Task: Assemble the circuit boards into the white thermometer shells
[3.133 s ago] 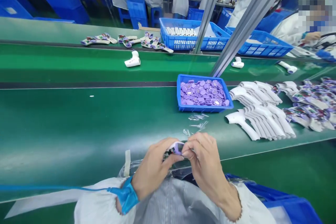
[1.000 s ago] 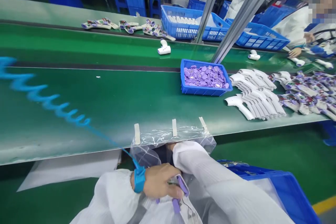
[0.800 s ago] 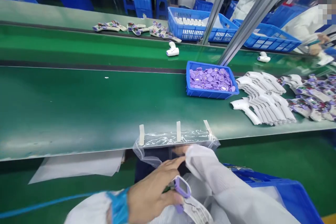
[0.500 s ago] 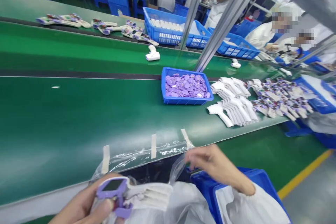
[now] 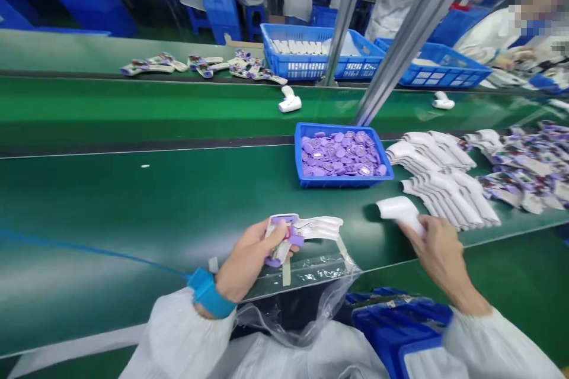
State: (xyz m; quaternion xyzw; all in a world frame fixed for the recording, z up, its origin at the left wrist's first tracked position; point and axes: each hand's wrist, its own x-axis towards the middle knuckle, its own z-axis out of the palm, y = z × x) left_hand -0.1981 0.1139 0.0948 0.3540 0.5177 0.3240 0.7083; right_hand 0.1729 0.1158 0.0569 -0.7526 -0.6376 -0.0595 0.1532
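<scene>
My left hand (image 5: 249, 254), with a blue band at its wrist, grips a half-built handheld thermometer (image 5: 317, 228) above the table's front edge. Its inside faces up, showing purple parts, a bit of red and a hollow white handle. My right hand (image 5: 440, 251) has its fingers closed on the handle of a white thermometer shell (image 5: 399, 208), lifted just in front of the stacked white shells (image 5: 453, 195). Between and behind the hands, a blue tray (image 5: 344, 182) holds many purple oval pieces (image 5: 340, 154).
Thermometer halves with parts inside (image 5: 528, 169) lie heaped at right. Clear plastic film (image 5: 317, 270) is taped along the front edge. Metal posts (image 5: 404, 35) rise behind the tray. On the belt (image 5: 178, 112) lies a white thermometer (image 5: 290, 100). Co-workers are at the back.
My right hand has moved from the plastic film to the right and now holds a white shell. My left hand has carried the half-built thermometer forward over the table. The view has shifted.
</scene>
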